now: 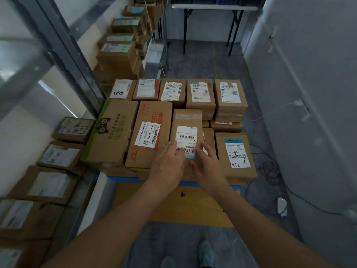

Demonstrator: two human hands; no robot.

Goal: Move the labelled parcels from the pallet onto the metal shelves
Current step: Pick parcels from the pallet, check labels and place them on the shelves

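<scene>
Touching barcode-labelled parcel (pixel 186 120): both hands (neighbour (pixel 234 151) marked "512").

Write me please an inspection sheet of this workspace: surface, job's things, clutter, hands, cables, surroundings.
Surface: blue pallet on a grey floor, its top hidden under boxes.
Job's things: labelled parcels cover the pallet; a narrow parcel lies at the front centre; more parcels sit on the metal shelves to the left.
Clutter: flat yellow cardboard sheet on the floor.
Hands: left hand rests flat on the narrow parcel's label; right hand touches its right edge, fingers extended.
Cables: dark cables and a white adapter on the floor, right.
Surroundings: folding table behind, white wall to the right.
</scene>
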